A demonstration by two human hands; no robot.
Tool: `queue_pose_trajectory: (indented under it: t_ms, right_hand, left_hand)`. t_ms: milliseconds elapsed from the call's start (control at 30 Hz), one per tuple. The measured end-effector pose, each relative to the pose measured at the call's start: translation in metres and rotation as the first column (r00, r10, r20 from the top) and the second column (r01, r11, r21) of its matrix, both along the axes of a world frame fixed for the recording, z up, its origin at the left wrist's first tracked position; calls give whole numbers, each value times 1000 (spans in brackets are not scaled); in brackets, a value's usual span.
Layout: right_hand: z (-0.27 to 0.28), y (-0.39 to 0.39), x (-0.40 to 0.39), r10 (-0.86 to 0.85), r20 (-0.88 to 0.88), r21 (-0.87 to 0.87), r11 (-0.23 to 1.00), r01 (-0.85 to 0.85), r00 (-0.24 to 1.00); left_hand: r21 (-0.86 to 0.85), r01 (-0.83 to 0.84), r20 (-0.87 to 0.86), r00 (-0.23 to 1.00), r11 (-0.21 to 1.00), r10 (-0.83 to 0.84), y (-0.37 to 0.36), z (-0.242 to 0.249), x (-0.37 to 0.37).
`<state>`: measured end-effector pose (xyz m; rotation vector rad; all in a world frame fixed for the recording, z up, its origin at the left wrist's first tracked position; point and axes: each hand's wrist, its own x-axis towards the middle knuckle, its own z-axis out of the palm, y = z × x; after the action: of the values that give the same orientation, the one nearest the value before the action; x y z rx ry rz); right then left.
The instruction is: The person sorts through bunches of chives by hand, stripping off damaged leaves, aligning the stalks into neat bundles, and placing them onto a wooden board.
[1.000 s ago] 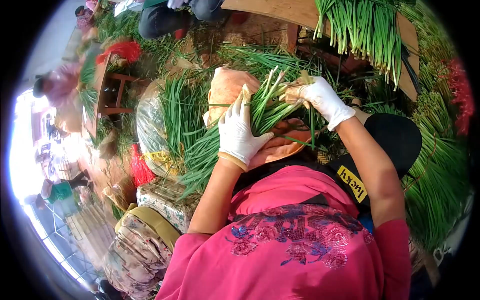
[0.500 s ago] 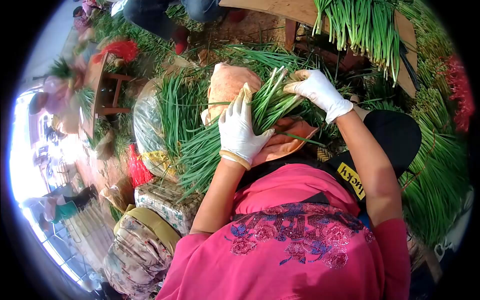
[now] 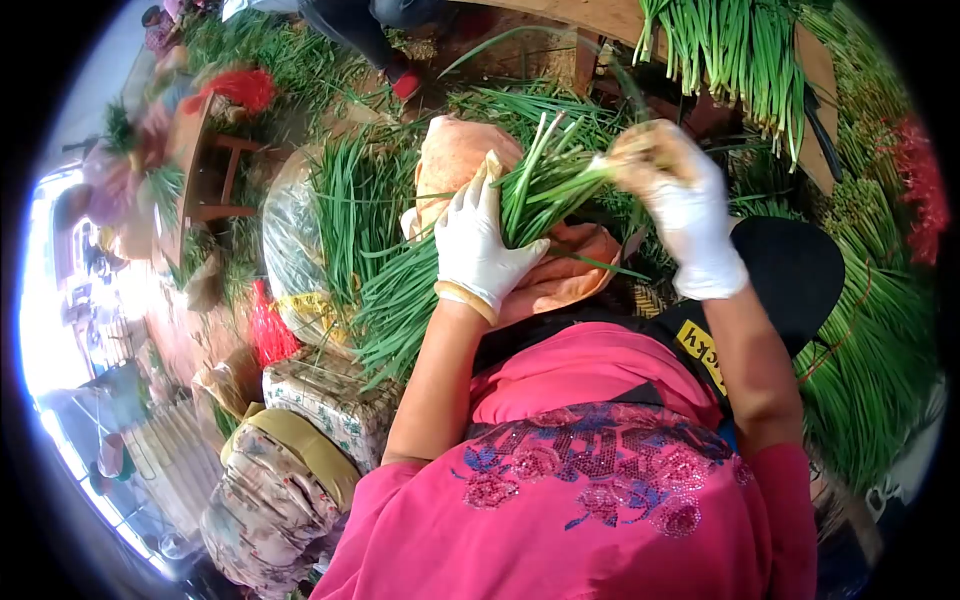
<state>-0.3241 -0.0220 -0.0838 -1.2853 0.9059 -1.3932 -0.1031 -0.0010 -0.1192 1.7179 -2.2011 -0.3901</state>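
Observation:
A bunch of long green chives (image 3: 540, 200) lies across a peach-coloured cloth (image 3: 460, 150) in front of me, pale stem ends up and to the right. My left hand (image 3: 480, 245), in a white glove, is closed around the bunch with the thumb on the near side. At the stem ends is my right hand (image 3: 675, 200), also gloved and smeared by motion. Its fingers are pinched together, and a long thin chive leaf (image 3: 530, 30) arcs up and left from near them. More chives (image 3: 355, 210) lie to the left of the cloth.
Trimmed chives (image 3: 735, 60) lie on a wooden board (image 3: 815, 70) at upper right. A large heap of chives (image 3: 870, 370) is on the right. At left are a plastic-wrapped bundle (image 3: 290, 230), red ties (image 3: 270, 330) and a patterned seat (image 3: 330, 400). A person's red shoe (image 3: 405, 82) shows behind.
My right hand has moved to the right and slightly down, its fingers now pinched and blurred. A leaf now arcs above it. The left hand stays on the bunch. The person's foot behind has shifted right.

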Motion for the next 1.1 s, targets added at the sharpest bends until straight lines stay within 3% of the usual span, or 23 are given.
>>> queue_pose_trajectory:
  t_ms: [67, 100, 167, 233, 267, 333, 400, 433, 500, 533, 600, 633, 667, 733, 800, 867, 900, 933, 967, 1000, 1033, 1067, 1100]
  right_hand:
    - [26, 8, -36, -152, 147, 27, 988, 150, 977]
    - [41, 10, -66, -216, 131, 59, 976, 210, 968]
    - [64, 11, -105, -582, -26, -124, 809, 575, 813]
    - [89, 8, -129, -596, 30, -162, 789, 592, 802]
    - [95, 7, -132, -602, 70, -49, 795, 605, 796]
    - [86, 1, -105, -529, -131, -82, 849, 522, 839]
    - [56, 0, -64, -224, -297, 119, 956, 269, 928]
    - [47, -4, -32, -108, -480, 65, 985, 158, 871]
    - [29, -11, 32, 23, -770, -54, 993, -101, 638]
    - [14, -15, 46, 81, -938, 7, 976, -217, 337]
    - [-12, -28, 61, 52, -928, -84, 936, -343, 368]
    - [-15, -33, 60, 6, -870, -183, 924, -335, 493]
    - [-16, -31, 54, 228, -617, 33, 964, -265, 753]
    - [35, -27, 34, 282, -101, 385, 895, -224, 954]
    - [47, -19, -10, -49, 102, 242, 970, 23, 994]
    - [63, -13, -72, -147, 82, -72, 986, 153, 986]
    - [68, -10, -103, -122, -38, -256, 961, 109, 992]
    - [67, -7, -128, -32, -101, -283, 959, 2, 994]
    - [53, -8, -159, 170, 91, -85, 983, -162, 981]
    - [63, -9, -129, 96, -239, 183, 982, -52, 966]
    - [74, -10, -100, 193, -536, 412, 910, 55, 822]
    - [43, -9, -88, 163, -793, 297, 945, 139, 586]
    - [4, -8, -95, -156, -982, -155, 988, -24, -102]
  left_hand:
    - [35, -6, -17, 1000, 999, 7, 0, 3, -2]
    - [24, -1, -14, 1000, 1000, 1, 1, 3, -2]
    - [18, 1, -9, 1000, 1000, -1, 2, 2, -2]
    - [8, 10, -7, 1000, 1000, -10, 3, 3, -1]
    - [0, 17, -8, 1000, 1000, -17, 4, 3, -1]
    - [-12, 31, 3, 1000, 999, -31, 5, 4, -2]
    - [-17, 43, 24, 999, 999, -42, 4, 6, -5]
    - [-50, 59, 16, 998, 997, -59, 3, 4, -5]
    - [-24, 58, 51, 997, 998, -57, 3, 4, -6]
    - [-13, 54, 70, 996, 998, -53, 3, 2, -7]
    - [-86, 55, 73, 996, 995, -49, 5, -8, -4]
    - [-75, 52, 79, 996, 996, -46, 7, -8, -2]
    - [-62, 45, 85, 996, 997, -39, 7, -8, 0]
    - [-52, 21, 28, 999, 998, -19, 5, -13, 7]
    - [-56, 2, -29, 1000, 998, -4, 3, -19, 16]
    - [-76, -26, -261, 965, 997, 5, -3, -34, 33]
    - [71, -130, -445, 883, 989, 148, -2, -24, 33]
    - [232, -200, -588, 751, 952, 301, -3, -15, 33]
    - [267, -138, -709, 642, 954, 291, -7, -21, 43]
    - [294, -73, -808, 514, 953, 289, -11, -27, 53]
    - [313, -32, -860, 414, 949, 297, -14, -20, 52]
    - [327, 15, -899, 312, 945, 306, -16, -16, 52]
    - [310, 45, -899, 338, 950, 278, -18, -15, 53]
